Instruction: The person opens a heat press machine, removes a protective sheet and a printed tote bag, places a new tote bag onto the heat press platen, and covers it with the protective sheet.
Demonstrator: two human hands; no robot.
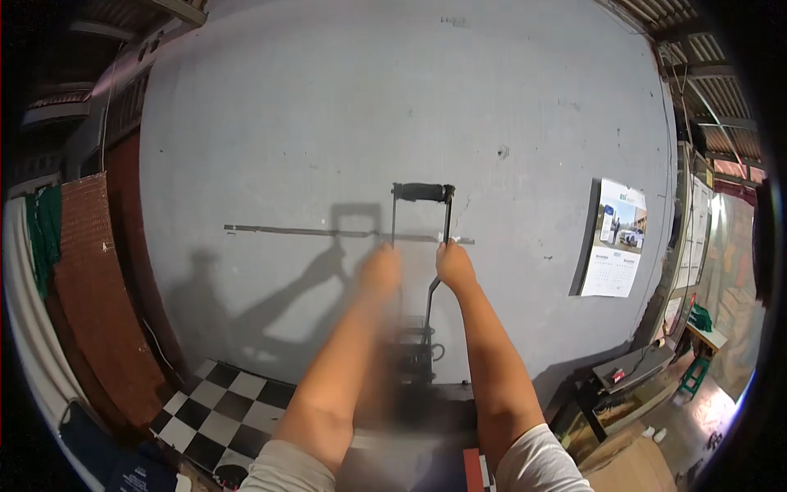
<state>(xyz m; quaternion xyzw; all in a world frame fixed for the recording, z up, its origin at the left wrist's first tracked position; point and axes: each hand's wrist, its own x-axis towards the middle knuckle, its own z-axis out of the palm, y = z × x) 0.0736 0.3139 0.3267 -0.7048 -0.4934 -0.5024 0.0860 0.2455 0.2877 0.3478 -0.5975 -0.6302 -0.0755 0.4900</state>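
A folding luggage trolley stands upright before me, its U-shaped handle (448,217) topped by a black padded grip (423,192). Lower down, its dark frame (416,353) shows a wheel on the right side, partly hidden behind my left arm and blurred. My right hand (456,264) is closed around the right upright of the handle, below the padded grip. On the left upright, at about the same height, is my left hand (379,269), closed on the bar and smeared by motion. Both arms are stretched forward.
A grey wall (311,123) rises behind the trolley, bearing a strip (287,230) and a calendar (616,238). Checkered black-and-white tiles (215,410) lie at lower left. A dark-topped cabinet (627,377) stands at right, with a green stool (695,375) beyond.
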